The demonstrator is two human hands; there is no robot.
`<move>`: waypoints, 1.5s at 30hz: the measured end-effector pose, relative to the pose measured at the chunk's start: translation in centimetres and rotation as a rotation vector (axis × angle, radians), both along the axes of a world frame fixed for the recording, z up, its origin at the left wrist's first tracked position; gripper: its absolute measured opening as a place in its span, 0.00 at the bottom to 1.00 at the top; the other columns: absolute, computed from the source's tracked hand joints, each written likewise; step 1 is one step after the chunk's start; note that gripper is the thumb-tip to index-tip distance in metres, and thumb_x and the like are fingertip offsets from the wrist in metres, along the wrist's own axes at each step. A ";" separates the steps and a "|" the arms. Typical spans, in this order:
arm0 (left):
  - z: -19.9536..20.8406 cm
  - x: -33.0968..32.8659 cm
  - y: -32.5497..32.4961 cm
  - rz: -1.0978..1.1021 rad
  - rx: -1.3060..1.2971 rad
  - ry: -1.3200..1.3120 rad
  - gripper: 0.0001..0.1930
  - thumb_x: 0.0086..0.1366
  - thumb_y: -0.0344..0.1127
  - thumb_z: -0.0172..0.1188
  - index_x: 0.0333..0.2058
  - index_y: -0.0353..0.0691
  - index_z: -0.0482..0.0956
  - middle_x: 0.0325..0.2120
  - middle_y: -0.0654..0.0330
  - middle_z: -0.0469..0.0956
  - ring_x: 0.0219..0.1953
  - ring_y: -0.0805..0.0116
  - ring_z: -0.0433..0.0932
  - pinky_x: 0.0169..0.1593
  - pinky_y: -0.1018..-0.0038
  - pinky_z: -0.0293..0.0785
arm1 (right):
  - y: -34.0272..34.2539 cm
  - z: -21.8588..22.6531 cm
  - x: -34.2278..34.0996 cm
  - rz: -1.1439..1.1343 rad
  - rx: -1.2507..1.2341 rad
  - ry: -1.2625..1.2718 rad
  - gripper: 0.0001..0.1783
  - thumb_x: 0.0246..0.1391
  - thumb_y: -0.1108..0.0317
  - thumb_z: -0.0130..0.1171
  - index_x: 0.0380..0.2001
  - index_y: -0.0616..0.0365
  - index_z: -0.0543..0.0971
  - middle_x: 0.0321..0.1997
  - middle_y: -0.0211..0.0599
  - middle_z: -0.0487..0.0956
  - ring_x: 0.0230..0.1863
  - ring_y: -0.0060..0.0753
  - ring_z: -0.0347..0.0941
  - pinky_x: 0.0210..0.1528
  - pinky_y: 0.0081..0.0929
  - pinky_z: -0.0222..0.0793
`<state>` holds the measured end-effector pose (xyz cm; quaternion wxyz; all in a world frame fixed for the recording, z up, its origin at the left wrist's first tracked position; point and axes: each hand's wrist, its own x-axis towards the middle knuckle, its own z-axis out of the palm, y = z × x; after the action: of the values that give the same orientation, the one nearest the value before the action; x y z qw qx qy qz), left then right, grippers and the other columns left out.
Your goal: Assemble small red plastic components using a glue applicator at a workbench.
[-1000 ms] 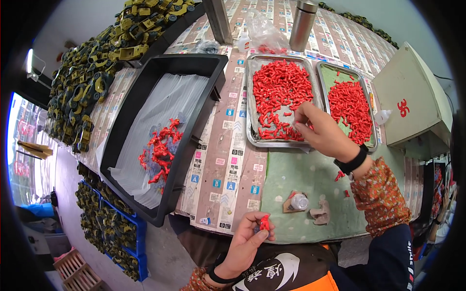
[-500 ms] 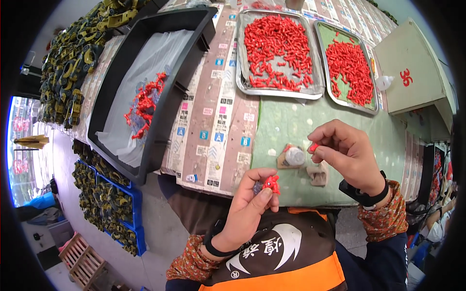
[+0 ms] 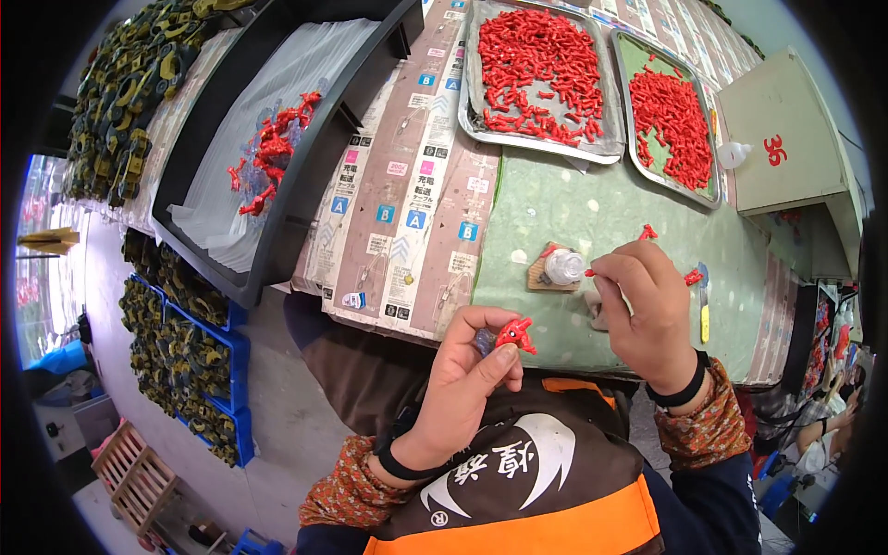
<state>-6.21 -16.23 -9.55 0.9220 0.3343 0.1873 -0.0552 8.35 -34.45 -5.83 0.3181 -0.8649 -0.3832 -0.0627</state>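
Pinched between the thumb and fingers of my left hand [image 3: 467,379] is a small red toy figure [image 3: 514,335], with a translucent bluish part beside it against the fingers. To the right, my right hand [image 3: 652,314] grips a tiny red piece [image 3: 590,273] by its end. That piece is close to the side of a small clear container [image 3: 563,266], which stands on a little cardboard square [image 3: 538,276]. I cannot tell whether the two touch. A beige block [image 3: 594,305] is partly hidden behind my right fingers.
Two metal trays, a larger one [image 3: 546,151] and a smaller one [image 3: 689,195], hold many red parts. On the green mat [image 3: 546,203] lie loose red pieces [image 3: 647,232] and a yellow-handled knife [image 3: 704,319]. A black bin [image 3: 277,242] with red toys stands left; a pale box [image 3: 786,129] stands right.
My right hand has moved left and slightly down, bringing its red piece to the clear container. Loose red pieces and the knife are now uncovered. The left hand still holds the figure.
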 end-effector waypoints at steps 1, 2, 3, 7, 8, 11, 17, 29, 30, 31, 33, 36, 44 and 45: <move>-0.1 -0.1 0.0 0.003 0.006 0.005 0.15 0.73 0.28 0.57 0.56 0.40 0.68 0.42 0.61 0.76 0.38 0.76 0.75 0.41 0.74 0.74 | 0.1 -0.1 -0.1 0.005 -0.005 0.000 0.13 0.47 0.84 0.63 0.38 0.63 0.80 0.33 0.43 0.76 0.33 0.49 0.74 0.34 0.40 0.71; -0.2 -0.1 0.0 0.006 0.011 0.010 0.15 0.73 0.28 0.58 0.56 0.40 0.68 0.41 0.61 0.76 0.37 0.76 0.75 0.41 0.75 0.73 | 0.2 -0.2 -0.3 0.009 -0.047 -0.055 0.12 0.47 0.85 0.64 0.37 0.63 0.79 0.34 0.44 0.77 0.34 0.49 0.75 0.35 0.39 0.71; -0.3 -0.2 0.0 0.011 0.006 0.009 0.15 0.73 0.28 0.58 0.56 0.40 0.68 0.41 0.61 0.76 0.37 0.76 0.75 0.41 0.75 0.73 | 0.3 -0.3 -0.4 0.014 -0.088 -0.111 0.12 0.48 0.85 0.64 0.37 0.64 0.79 0.36 0.45 0.77 0.35 0.48 0.75 0.35 0.38 0.71; -0.6 -0.6 0.1 0.012 0.014 0.017 0.15 0.73 0.28 0.58 0.55 0.40 0.69 0.40 0.62 0.75 0.37 0.76 0.75 0.41 0.75 0.74 | 0.3 -0.9 -0.5 0.048 -0.156 -0.201 0.18 0.42 0.84 0.61 0.40 0.64 0.78 0.37 0.44 0.76 0.34 0.48 0.73 0.35 0.40 0.71; -0.6 -0.6 0.2 0.008 0.016 0.025 0.15 0.73 0.28 0.58 0.55 0.40 0.69 0.40 0.62 0.75 0.36 0.76 0.75 0.41 0.75 0.74 | 0.4 -0.9 -0.6 0.050 -0.171 -0.224 0.18 0.41 0.84 0.61 0.40 0.64 0.78 0.37 0.44 0.76 0.34 0.48 0.73 0.35 0.40 0.71; -0.8 -0.7 0.3 0.004 0.023 0.016 0.15 0.73 0.28 0.58 0.55 0.42 0.69 0.39 0.62 0.75 0.36 0.76 0.74 0.40 0.75 0.74 | 0.5 -1.0 -0.5 0.062 -0.197 -0.250 0.18 0.39 0.84 0.61 0.39 0.65 0.78 0.37 0.45 0.76 0.34 0.47 0.73 0.36 0.40 0.71; -1.0 -0.7 0.5 0.001 0.029 0.036 0.14 0.74 0.32 0.58 0.55 0.44 0.69 0.38 0.64 0.75 0.35 0.77 0.74 0.39 0.77 0.74 | 0.8 -1.2 -0.6 0.078 -0.223 -0.270 0.18 0.39 0.83 0.61 0.39 0.66 0.78 0.37 0.45 0.76 0.34 0.47 0.73 0.36 0.39 0.72; -1.5 -0.9 0.4 -0.054 0.036 0.005 0.12 0.76 0.35 0.55 0.54 0.43 0.67 0.35 0.63 0.74 0.33 0.77 0.72 0.37 0.77 0.73 | 0.6 0.0 -0.7 -0.140 0.066 0.308 0.05 0.57 0.81 0.60 0.36 0.64 0.76 0.32 0.40 0.78 0.30 0.33 0.75 0.34 0.29 0.72; -1.5 -0.8 0.4 -0.060 0.038 0.005 0.12 0.76 0.35 0.55 0.54 0.43 0.67 0.35 0.63 0.74 0.33 0.77 0.72 0.37 0.77 0.73 | 0.5 0.0 -0.8 -0.226 0.147 0.580 0.03 0.60 0.78 0.59 0.36 0.63 0.76 0.31 0.37 0.79 0.28 0.26 0.74 0.34 0.25 0.72; -1.3 -0.8 0.3 -0.071 0.026 0.015 0.12 0.76 0.35 0.56 0.53 0.43 0.67 0.35 0.63 0.74 0.33 0.76 0.72 0.37 0.77 0.73 | 0.2 0.0 -0.7 -0.232 0.151 0.579 0.03 0.60 0.78 0.59 0.36 0.63 0.76 0.31 0.37 0.79 0.28 0.26 0.74 0.34 0.25 0.72; -1.1 -0.7 0.2 -0.088 0.016 0.026 0.12 0.76 0.35 0.56 0.53 0.42 0.67 0.35 0.63 0.74 0.33 0.76 0.72 0.37 0.77 0.73 | -0.6 -0.2 -0.2 -0.277 0.373 1.071 0.04 0.63 0.73 0.59 0.36 0.62 0.76 0.31 0.33 0.81 0.28 0.19 0.75 0.33 0.21 0.74; -1.2 -0.5 0.0 -0.080 0.033 -0.021 0.12 0.76 0.34 0.56 0.53 0.42 0.67 0.35 0.63 0.74 0.34 0.76 0.72 0.37 0.76 0.72 | -1.2 -0.2 0.1 -0.294 0.434 1.269 0.06 0.63 0.70 0.59 0.38 0.62 0.77 0.31 0.34 0.81 0.28 0.20 0.77 0.31 0.21 0.75; -1.3 -0.4 -0.3 -0.069 -0.026 -0.012 0.13 0.77 0.36 0.54 0.55 0.41 0.66 0.35 0.62 0.73 0.35 0.74 0.72 0.39 0.73 0.72 | -1.2 -0.4 -0.4 -0.272 0.432 1.281 0.04 0.63 0.71 0.59 0.38 0.61 0.77 0.30 0.31 0.81 0.28 0.18 0.76 0.29 0.20 0.73; -1.3 -0.4 -0.3 -0.074 -0.023 -0.009 0.13 0.77 0.36 0.54 0.55 0.41 0.66 0.35 0.62 0.73 0.35 0.74 0.72 0.39 0.73 0.72 | -1.1 -0.4 -0.5 -0.261 0.399 1.200 0.03 0.63 0.73 0.58 0.38 0.60 0.77 0.31 0.30 0.80 0.28 0.16 0.76 0.30 0.19 0.72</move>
<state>-6.57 -16.50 -10.83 0.9239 0.3306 0.1703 -0.0898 7.81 -35.55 -6.27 0.6217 -0.7132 -0.0111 0.3236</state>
